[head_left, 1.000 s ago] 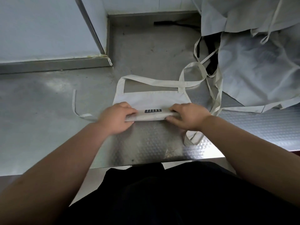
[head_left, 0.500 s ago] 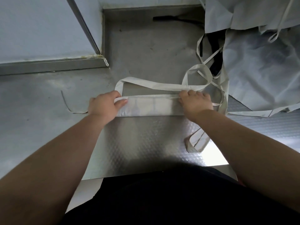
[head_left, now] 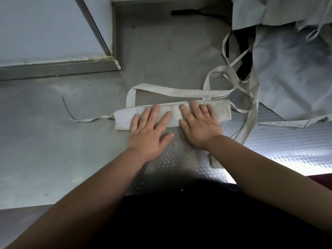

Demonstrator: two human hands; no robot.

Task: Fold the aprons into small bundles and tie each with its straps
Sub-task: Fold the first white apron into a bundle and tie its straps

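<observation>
Off-white cloth apron (head_left: 124, 119), folded into a long narrow band: flat at the middle of the grey steel desk (head_left: 53, 141). Left hand (head_left: 149, 133), right hand (head_left: 201, 128): side by side on the band, fingers straight and spread, pressing down. Neck strap loop (head_left: 179, 90): 12 o'clock of band. Thin tie (head_left: 86, 120): trails to 9 o'clock. Heap of pale grey aprons (head_left: 287, 78): 2 o'clock.

left hand (head_left: 149, 131) and right hand (head_left: 201, 125) press flat on the folded apron (head_left: 124, 119); behind, perhaps a dark handle (head_left: 183, 12).
</observation>
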